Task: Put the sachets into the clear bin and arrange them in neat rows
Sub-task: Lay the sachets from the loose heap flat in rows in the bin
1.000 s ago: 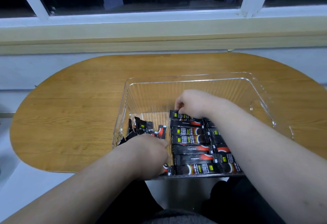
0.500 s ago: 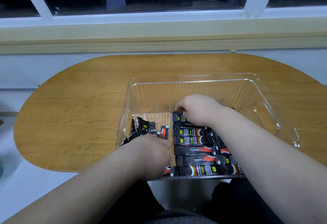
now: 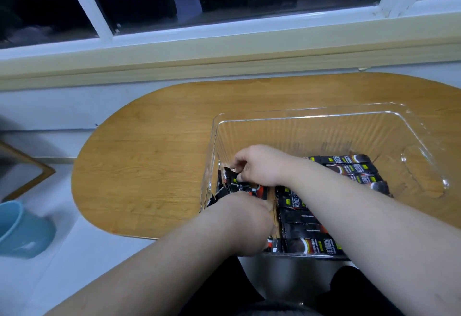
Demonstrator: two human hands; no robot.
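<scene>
**Two hands in the bin, one heap left to sort**

Right hand (image 3: 259, 166) reaches across to the bin's left side, its fingers curled and pinching the top of the loose sachets (image 3: 239, 187). Left hand (image 3: 249, 218) is sunk beside them at the near wall. Its fingers are hidden, so I cannot tell whether it grips anything.

To do this step well, lift one sachet clear of the heap and turn it flat, printed side up. Lay it parallel to the rows of sachets (image 3: 349, 169) lined along the right side, ends flush, while the left hand steadies the stack.

All of this sits in the clear bin (image 3: 311, 109) on the wooden table (image 3: 149, 166).

Each pack is black with a red-and-white swirl and a small yellow-green tag. White lettering runs along them, too blurred to read.
</scene>
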